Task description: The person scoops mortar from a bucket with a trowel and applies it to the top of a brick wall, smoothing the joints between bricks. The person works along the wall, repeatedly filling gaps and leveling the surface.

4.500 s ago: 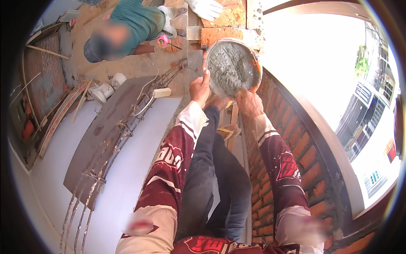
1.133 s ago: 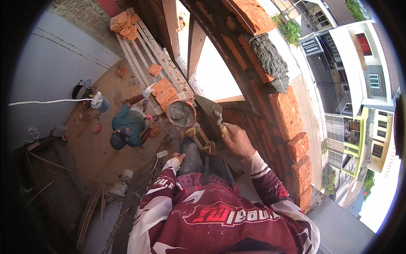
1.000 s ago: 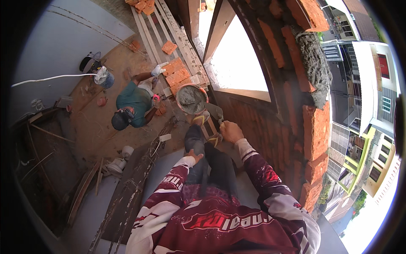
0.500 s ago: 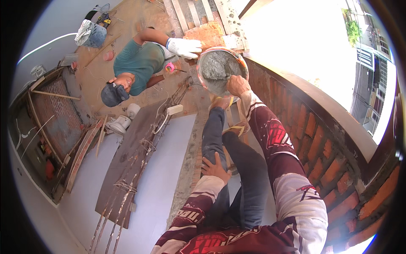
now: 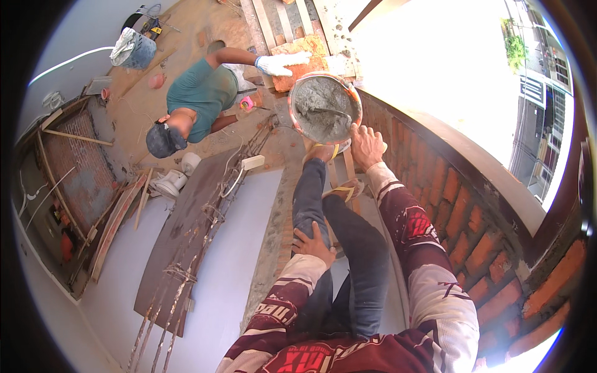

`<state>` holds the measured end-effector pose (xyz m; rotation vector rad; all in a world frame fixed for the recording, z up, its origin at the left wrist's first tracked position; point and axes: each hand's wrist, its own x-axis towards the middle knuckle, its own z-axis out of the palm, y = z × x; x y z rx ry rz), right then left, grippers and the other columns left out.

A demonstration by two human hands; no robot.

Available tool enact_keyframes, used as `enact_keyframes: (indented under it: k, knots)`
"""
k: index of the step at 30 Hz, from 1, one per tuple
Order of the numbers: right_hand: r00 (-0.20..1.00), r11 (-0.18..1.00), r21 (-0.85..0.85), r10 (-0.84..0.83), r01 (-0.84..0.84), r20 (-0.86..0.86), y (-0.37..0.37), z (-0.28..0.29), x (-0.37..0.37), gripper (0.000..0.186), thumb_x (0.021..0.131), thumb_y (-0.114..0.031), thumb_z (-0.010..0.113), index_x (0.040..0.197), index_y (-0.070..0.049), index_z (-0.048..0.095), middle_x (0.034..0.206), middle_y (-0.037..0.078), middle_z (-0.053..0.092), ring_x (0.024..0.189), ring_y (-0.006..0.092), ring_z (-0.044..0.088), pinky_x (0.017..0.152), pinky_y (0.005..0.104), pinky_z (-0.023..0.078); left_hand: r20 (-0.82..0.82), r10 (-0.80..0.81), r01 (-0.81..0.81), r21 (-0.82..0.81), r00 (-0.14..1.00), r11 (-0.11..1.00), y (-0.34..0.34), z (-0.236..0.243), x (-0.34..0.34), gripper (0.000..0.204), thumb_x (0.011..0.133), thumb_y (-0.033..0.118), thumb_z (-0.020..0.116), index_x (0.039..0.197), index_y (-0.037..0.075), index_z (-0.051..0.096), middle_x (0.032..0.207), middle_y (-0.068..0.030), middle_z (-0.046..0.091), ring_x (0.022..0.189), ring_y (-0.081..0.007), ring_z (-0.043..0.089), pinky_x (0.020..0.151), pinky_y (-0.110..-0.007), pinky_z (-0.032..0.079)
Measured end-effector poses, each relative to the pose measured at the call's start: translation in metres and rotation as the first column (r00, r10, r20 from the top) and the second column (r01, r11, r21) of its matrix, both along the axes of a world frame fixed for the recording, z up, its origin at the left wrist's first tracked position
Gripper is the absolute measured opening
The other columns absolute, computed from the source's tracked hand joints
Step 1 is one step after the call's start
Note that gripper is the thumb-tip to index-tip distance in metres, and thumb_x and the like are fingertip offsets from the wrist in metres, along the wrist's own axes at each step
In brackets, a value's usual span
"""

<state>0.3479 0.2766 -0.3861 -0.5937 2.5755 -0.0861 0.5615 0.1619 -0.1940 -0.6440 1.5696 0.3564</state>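
A round bucket (image 5: 354, 99) of wet grey mortar (image 5: 317, 102) stands ahead of me, beside the low brick wall. My right hand (image 5: 368, 146) is closed around the handle of a trowel (image 5: 331, 112) at the bucket's near right rim. The trowel's metal end lies in the mortar; its blade is mostly buried. On my left leg, near the knee, rests my left hand (image 5: 315, 245), fingers spread and holding nothing. My sandaled feet (image 5: 323, 152) are just below the bucket, on wooden slats.
A co-worker (image 5: 202, 99) in a green shirt bends at the left, one white-gloved hand (image 5: 283, 63) above an orange brick (image 5: 301, 53). A brick wall (image 5: 460, 205) with a ledge runs along my right. Tied rusty rebar (image 5: 186, 273) crosses a brown board (image 5: 171, 261) at left. A bucket (image 5: 140, 53) stands far left.
My right hand has drawn back from over the mortar to the bucket's near right rim, exposing the trowel's metal. The co-worker's gloved hand has shifted right and up. My left hand stays on my leg.
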Motion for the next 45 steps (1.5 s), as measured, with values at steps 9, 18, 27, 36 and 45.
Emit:
enact_keyframes:
  k: [9, 18, 27, 36, 45]
  knots:
    - [0.952, 0.996, 0.053, -0.087, 0.074, 0.294, -0.026, 0.012, -0.054, 0.02, 0.083, -0.016, 0.06, 0.085, -0.004, 0.075, 0.088, 0.021, 0.073, 0.083, 0.0356, 0.074, 0.072, 0.0444, 0.059, -0.009, -0.066, 0.066, -0.034, 0.998, 0.997, 0.001, -0.002, 0.005, 0.106, 0.082, 0.05, 0.073, 0.162, 0.02, 0.01, 0.158, -0.0383, 0.013, 0.136, -0.0575, 0.037, 0.114, -0.055, 0.03]
    - [0.762, 0.922, -0.091, -0.251, 0.375, 0.598, -0.015, -0.026, -0.022, 0.045, 0.085, -0.043, 0.06, 0.104, -0.004, 0.072, 0.102, 0.027, 0.071, 0.1, 0.0444, 0.068, 0.089, 0.0492, 0.054, 0.01, -0.088, 0.088, -0.015, 0.996, 0.996, 0.0, -0.003, 0.01, 0.104, 0.082, 0.05, 0.072, 0.162, 0.019, 0.013, 0.157, -0.0389, 0.014, 0.132, -0.0555, 0.043, 0.112, -0.054, 0.035]
    - [0.909, 0.922, -0.241, -0.204, 0.303, 0.365, 0.034, 0.024, -0.001, 0.04, 0.085, -0.048, 0.068, 0.102, -0.011, 0.067, 0.09, 0.019, 0.072, 0.086, 0.0404, 0.069, 0.076, 0.0505, 0.054, -0.031, -0.069, 0.069, -0.003, 0.997, 0.998, -0.001, 0.012, 0.003, 0.102, 0.085, 0.051, 0.07, 0.161, 0.016, 0.013, 0.157, -0.0408, 0.015, 0.136, -0.0554, 0.039, 0.115, -0.051, 0.034]
    - [0.876, 0.867, -0.249, -0.337, 0.432, 0.346, 0.065, 0.237, -0.023, 0.039, 0.083, -0.042, 0.07, 0.105, -0.011, 0.066, 0.09, 0.02, 0.071, 0.089, 0.0429, 0.068, 0.08, 0.0516, 0.053, -0.273, 0.116, -0.097, 0.079, 0.955, 0.992, -0.016, 0.013, 0.024, 0.099, 0.082, 0.054, 0.071, 0.159, 0.014, 0.023, 0.157, -0.0324, 0.027, 0.139, -0.0474, 0.042, 0.114, -0.051, 0.036]
    - [0.962, 0.81, -0.521, -0.201, 0.269, 0.186, 0.063, 0.53, -0.082, 0.036, 0.084, -0.033, 0.072, 0.104, -0.003, 0.068, 0.083, 0.021, 0.069, 0.082, 0.0393, 0.069, 0.076, 0.0468, 0.054, -0.534, 0.377, -0.335, 0.178, 0.757, 0.925, -0.149, -0.014, 0.056, 0.067, 0.082, 0.043, 0.074, 0.133, 0.003, 0.058, 0.13, -0.0239, 0.063, 0.124, -0.0368, 0.059, 0.105, -0.044, 0.045]
